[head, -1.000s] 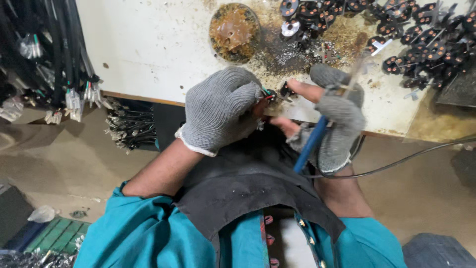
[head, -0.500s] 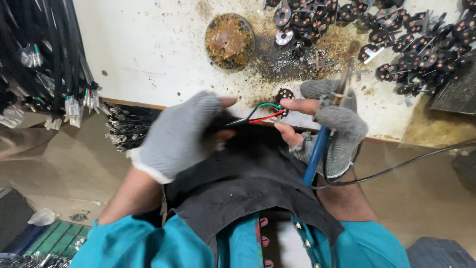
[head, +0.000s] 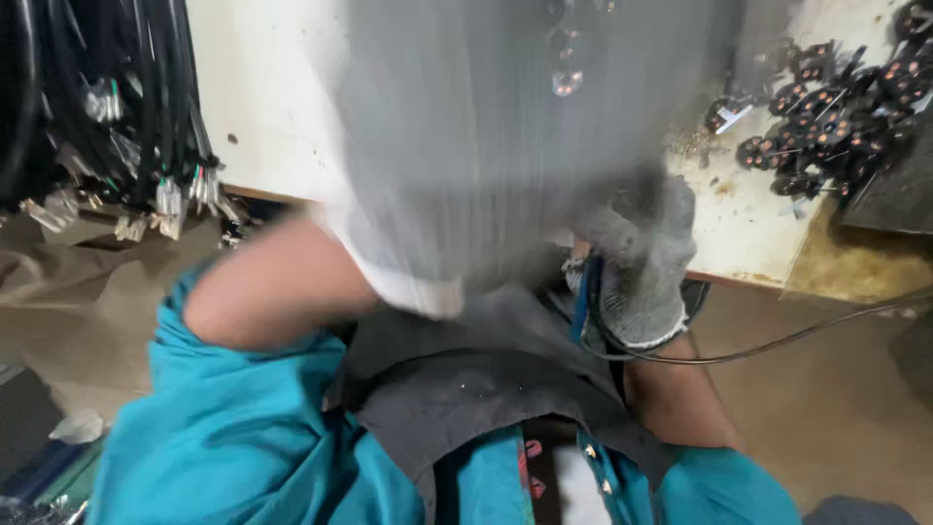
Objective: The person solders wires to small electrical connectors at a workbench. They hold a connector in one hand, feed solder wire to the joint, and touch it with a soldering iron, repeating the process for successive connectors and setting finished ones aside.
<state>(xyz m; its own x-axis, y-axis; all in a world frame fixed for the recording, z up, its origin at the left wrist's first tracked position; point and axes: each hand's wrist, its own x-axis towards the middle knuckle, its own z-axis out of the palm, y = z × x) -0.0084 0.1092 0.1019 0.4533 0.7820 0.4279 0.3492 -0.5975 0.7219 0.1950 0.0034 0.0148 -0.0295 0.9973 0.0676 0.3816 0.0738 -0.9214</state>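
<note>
The left hand [head: 505, 146], in a grey knit glove, fills the upper middle of the frame as a broad streak of blur, close to the camera; whether it is spread or closed, or holds anything, cannot be told. The right hand [head: 637, 267], also in a grey knit glove, sits right of centre at the edge of the white table [head: 267, 107], its fingers curled around a blue-handled tool [head: 581, 301]. Only a short strip of the handle shows: slim, bright blue, standing nearly upright against the inner side of the glove, its tip hidden. A thin black cable [head: 777, 340] loops out from under that hand and runs to the right edge. A heap of small dark round parts with copper centres [head: 836, 107] lies on the table at upper right. Bundles of black wires [head: 107, 126] hang at upper left.
</note>
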